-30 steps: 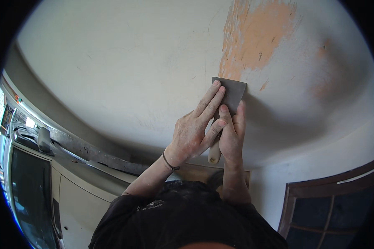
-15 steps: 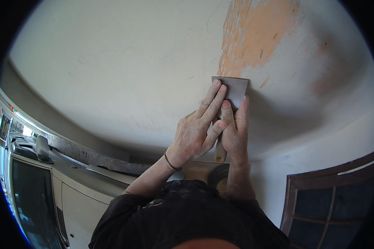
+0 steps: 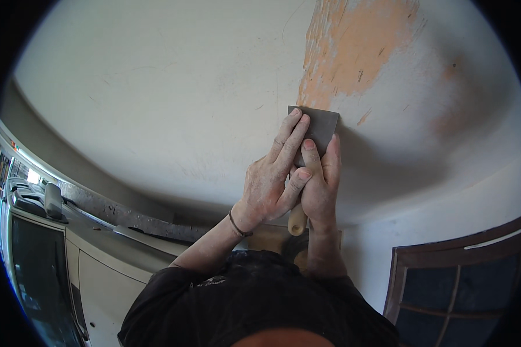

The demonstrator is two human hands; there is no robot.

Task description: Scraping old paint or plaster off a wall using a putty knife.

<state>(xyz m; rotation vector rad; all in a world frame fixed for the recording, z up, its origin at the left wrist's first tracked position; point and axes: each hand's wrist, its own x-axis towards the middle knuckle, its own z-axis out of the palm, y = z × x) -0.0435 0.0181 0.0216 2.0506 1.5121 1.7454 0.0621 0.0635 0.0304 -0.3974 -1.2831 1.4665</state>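
Observation:
A scraper [image 3: 323,122] with a wide grey metal blade and a pale wooden handle lies against the off-white wall [image 3: 185,104]. Its blade edge sits at the lower end of a bare orange patch [image 3: 362,55]. My right hand [image 3: 321,191] is closed round the handle, thumb and forefinger reaching up to the blade; the handle's butt pokes out below. My left hand [image 3: 266,179], dusty and with a dark band at the wrist, presses two fingers onto the blade's left part. Its thumb rests over my right hand; its other fingers are hidden.
To the lower left stands a beige cabinet [image 3: 113,286] with a dark glass panel [image 3: 40,272] and grey objects [image 3: 37,199] on top. A brown-framed window [image 3: 428,289] with dark panes is at the lower right. The wall curves away at the right.
The scraper has tilted slightly, its handle end swinging left and down, and its blade looks darker. Both hands keep their hold. The whole view has shifted a little.

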